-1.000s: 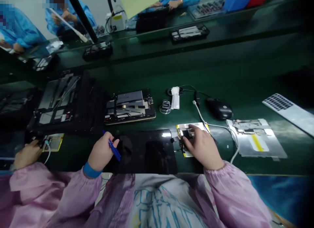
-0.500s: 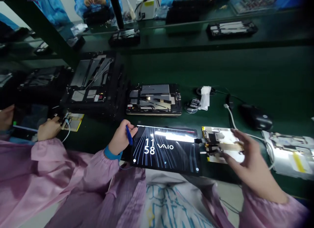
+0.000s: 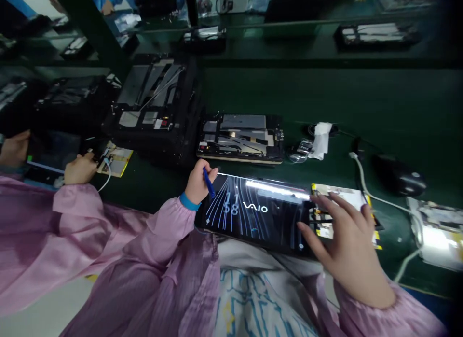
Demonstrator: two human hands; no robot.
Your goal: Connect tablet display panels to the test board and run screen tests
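Note:
A lit tablet screen [image 3: 253,221], showing the VAIO logo and 11 58, tilts in front of my body. My left hand [image 3: 198,181], a blue band at its wrist, grips the upper left corner and also holds a slim blue stick-like tool [image 3: 209,181]. My right hand [image 3: 349,243] has its fingers spread, thumb and fingertips at the screen's right edge; whether they touch it I cannot tell. Partly behind that hand lies a circuit board assembly with yellow tape edges [image 3: 340,194], joined to the screen by a dark ribbon cable [image 3: 321,221].
An opened tablet body [image 3: 240,139] lies beyond the screen, left of a wrapped cable [image 3: 321,140]. A black mouse [image 3: 400,175], white cord [image 3: 369,189] and another board assembly [image 3: 439,233] are at right. Stacked tablet bodies [image 3: 152,95] and a co-worker's hands [image 3: 80,169] are at left.
My right hand has moved left from over the board to the screen's right edge, with its fingers more spread. The screen's clock digits have dimmed. The camera view has shifted slightly.

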